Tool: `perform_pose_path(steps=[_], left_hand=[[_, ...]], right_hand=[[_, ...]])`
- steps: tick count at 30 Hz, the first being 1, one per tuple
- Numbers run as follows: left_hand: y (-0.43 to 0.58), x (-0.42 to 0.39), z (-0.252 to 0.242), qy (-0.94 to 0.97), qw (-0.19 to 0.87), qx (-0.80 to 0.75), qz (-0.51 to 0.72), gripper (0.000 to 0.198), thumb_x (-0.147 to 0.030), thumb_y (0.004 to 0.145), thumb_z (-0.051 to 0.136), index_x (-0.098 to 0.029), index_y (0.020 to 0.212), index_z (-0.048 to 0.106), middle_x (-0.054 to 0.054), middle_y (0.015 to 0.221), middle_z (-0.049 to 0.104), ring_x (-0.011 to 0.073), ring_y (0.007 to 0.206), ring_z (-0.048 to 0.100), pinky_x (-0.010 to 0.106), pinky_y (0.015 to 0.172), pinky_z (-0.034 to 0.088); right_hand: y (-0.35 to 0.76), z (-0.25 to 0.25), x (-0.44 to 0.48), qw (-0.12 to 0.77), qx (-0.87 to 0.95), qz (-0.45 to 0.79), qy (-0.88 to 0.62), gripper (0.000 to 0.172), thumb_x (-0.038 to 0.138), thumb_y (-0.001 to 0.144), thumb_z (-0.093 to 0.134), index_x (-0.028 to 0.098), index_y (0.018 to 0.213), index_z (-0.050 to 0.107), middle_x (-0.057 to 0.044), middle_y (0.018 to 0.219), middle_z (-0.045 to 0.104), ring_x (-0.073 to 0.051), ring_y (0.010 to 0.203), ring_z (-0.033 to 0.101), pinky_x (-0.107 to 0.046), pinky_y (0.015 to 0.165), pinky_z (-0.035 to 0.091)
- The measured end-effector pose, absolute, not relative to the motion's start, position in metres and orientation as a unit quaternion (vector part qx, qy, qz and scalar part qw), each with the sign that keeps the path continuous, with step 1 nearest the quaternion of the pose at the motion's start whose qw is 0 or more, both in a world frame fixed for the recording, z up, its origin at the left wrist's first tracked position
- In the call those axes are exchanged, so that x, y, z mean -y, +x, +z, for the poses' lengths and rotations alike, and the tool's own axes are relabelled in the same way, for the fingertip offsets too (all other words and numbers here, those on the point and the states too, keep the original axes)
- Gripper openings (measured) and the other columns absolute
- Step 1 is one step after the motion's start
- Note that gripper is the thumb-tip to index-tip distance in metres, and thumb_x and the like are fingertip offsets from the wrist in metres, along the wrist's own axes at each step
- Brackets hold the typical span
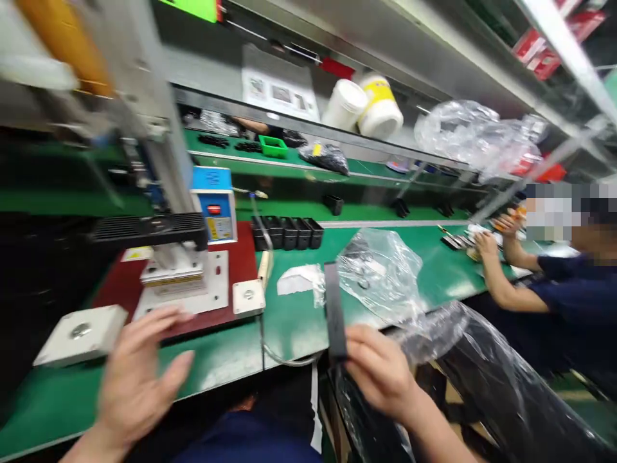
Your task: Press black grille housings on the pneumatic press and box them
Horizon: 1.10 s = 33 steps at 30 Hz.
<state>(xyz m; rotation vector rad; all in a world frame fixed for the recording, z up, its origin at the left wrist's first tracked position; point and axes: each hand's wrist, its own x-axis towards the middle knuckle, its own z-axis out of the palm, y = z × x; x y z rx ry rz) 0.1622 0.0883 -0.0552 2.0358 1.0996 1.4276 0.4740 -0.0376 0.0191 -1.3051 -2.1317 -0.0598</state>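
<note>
My right hand [378,370] pinches a thin black flat strip [335,312], which stands upright above the bench edge. Behind the strip lies a clear plastic bag [378,276] on the green bench top [299,334], with small dark parts inside it. A large black-filled plastic bag [501,379] hangs past the bench edge to the right of my right hand. My left hand [137,379] is blurred, with its fingers apart and nothing in them. It hovers over the bench's near edge, close to a white metal block [80,334].
A bench press machine [164,231] stands on a dark red mat [238,257] at the left. Several black holders [284,233] stand in a row behind a crumpled white sheet [301,280]. A co-worker's hands [486,241] work at the right. White tubs [380,106] sit on the shelf above.
</note>
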Motion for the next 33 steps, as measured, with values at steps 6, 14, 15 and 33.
perform_pose_path(steps=[6,14,15,33], left_hand=[[0.178,-0.091,-0.019,0.649,0.606,-0.223,0.401,0.066,-0.07,0.078,0.057,-0.02,0.12,0.053,0.01,0.103,0.065,0.0176,0.08,0.062,0.029,0.067,0.052],[0.149,-0.088,-0.031,0.56,0.426,-0.326,0.631,0.038,-0.048,0.08,0.07,-0.021,0.102,0.057,0.006,0.097,0.063,0.0175,0.088,0.061,0.028,0.078,0.051],[0.149,-0.089,-0.031,0.578,0.404,-0.309,0.638,0.037,-0.046,0.079,0.071,-0.021,0.104,0.057,0.006,0.1,0.063,0.0185,0.091,0.061,0.029,0.08,0.051],[0.157,-0.094,-0.016,0.549,0.556,-0.275,0.56,0.055,-0.058,0.094,0.04,-0.021,0.133,0.048,0.011,0.11,0.066,0.0262,0.116,0.058,0.044,0.112,0.04]], right_hand=[[0.393,0.037,-0.014,0.174,0.945,0.112,-0.252,0.027,0.022,0.103,0.034,0.02,0.099,0.061,-0.006,0.097,0.069,-0.014,0.078,0.064,-0.025,0.071,0.055],[0.367,0.001,-0.058,0.328,0.841,0.228,-0.364,0.067,0.056,0.088,0.062,0.029,0.144,0.039,-0.013,0.14,0.052,-0.029,0.127,0.053,-0.039,0.095,0.055],[0.361,-0.001,-0.064,0.348,0.84,0.211,-0.36,0.06,0.053,0.089,0.061,0.03,0.142,0.043,-0.011,0.135,0.057,-0.028,0.124,0.056,-0.04,0.097,0.054],[0.307,-0.008,-0.1,0.449,0.836,-0.034,-0.312,0.055,0.032,0.093,0.055,0.023,0.146,0.041,-0.017,0.139,0.047,-0.036,0.123,0.051,-0.056,0.09,0.054]])
